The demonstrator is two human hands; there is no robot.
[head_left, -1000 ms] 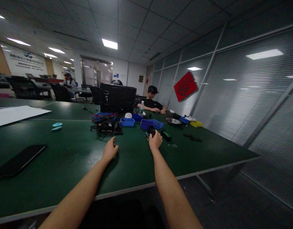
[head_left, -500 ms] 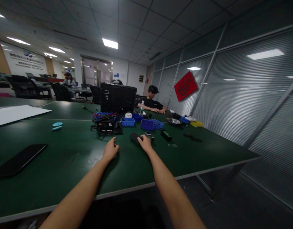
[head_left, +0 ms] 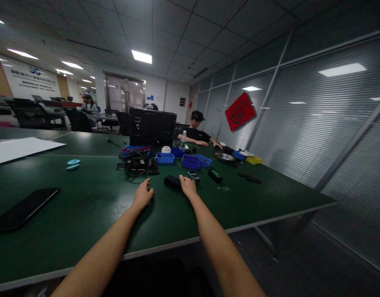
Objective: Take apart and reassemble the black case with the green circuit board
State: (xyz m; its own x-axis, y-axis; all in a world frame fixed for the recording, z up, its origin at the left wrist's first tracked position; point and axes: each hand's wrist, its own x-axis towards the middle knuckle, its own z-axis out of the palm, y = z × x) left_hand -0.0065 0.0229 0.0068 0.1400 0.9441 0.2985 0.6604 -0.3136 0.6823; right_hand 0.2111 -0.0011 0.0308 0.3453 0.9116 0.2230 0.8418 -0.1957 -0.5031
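Note:
My right hand [head_left: 188,186] grips the right end of a black oblong box [head_left: 172,182], which lies low over the green table [head_left: 100,214]. Its fingers are partly hidden behind the hand. My left hand [head_left: 143,194] rests on the table to the left of the box, apart from it. The fingers there are curled in towards the thumb, and a small dark thing seems to show between them, too small to name. Just beyond my right hand lies a small circuit board [head_left: 193,177]. Right of that sits a black case with a green top [head_left: 215,175].
Behind my hands stand a black power unit with cables [head_left: 136,165], blue bins [head_left: 165,158], a baseball [head_left: 165,149], a bottle [head_left: 183,140] and a monitor [head_left: 153,127]. A metal bowl [head_left: 224,157] is at right. A person [head_left: 196,134] sits across the table.
The black box in my right hand has turned and shifted slightly left, now showing its long side. My left hand has barely moved. The person across has moved one hand to the right.

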